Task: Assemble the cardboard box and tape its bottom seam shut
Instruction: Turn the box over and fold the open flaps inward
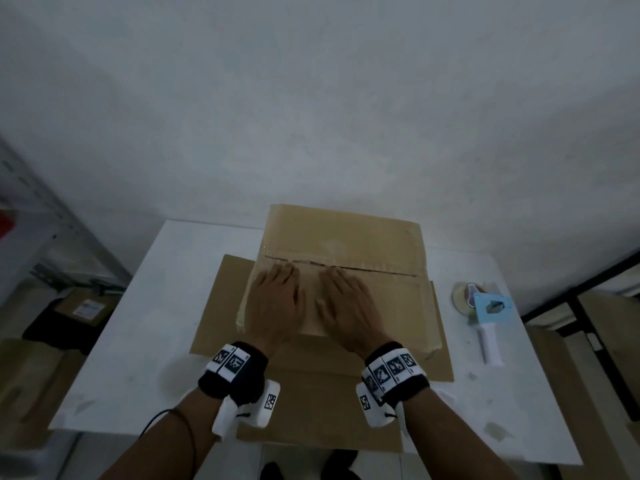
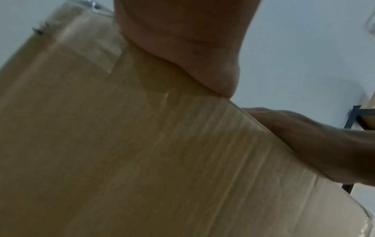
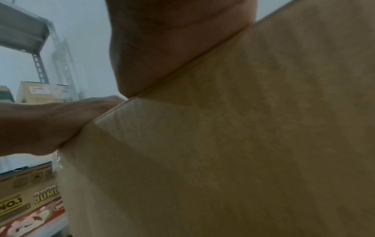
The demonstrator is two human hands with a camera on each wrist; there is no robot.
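1. Head view: the left hand (image 1: pixel 277 303) and the right hand (image 1: pixel 349 306) lie flat, palms down, side by side on the top of the cardboard box (image 1: pixel 374 237). The fingers of both hands are straight and a little spread, and they hold nothing. The fingertips reach almost to the seam (image 1: pixel 374 270), a dark line that runs across the top between two flaps. Both forearms come up from the lower edge, and each wrist carries a black band with black-and-white markers. The box is brown and matt and stands in the middle of the white worktop (image 1: pixel 145 323), on a flat sheet of cardboard (image 1: pixel 221 306). To the right of the box, well apart from it, a tape dispenser (image 1: pixel 485 313) with a light blue body and a white handle lies on the worktop.

2. Left wrist view: the heel of the left hand (image 2: pixel 182 40) presses on the top edge of the box (image 2: pixel 121 144). The side of the box shows fine ribs under shiny clear tape (image 2: pixel 95 52). The right hand (image 2: pixel 304 141) rests on the same edge further away. The fingers are hidden.

3. Right wrist view: the heel of the right hand (image 3: pixel 172 48) rests on the edge of the box (image 3: pixel 243 144), whose side is plain and slightly mottled. The left hand (image 3: pixel 50 125) lies on the edge beside it. A metal shelf (image 3: pixel 24 32) and printed cartons (image 3: pixel 30 200) stand behind.
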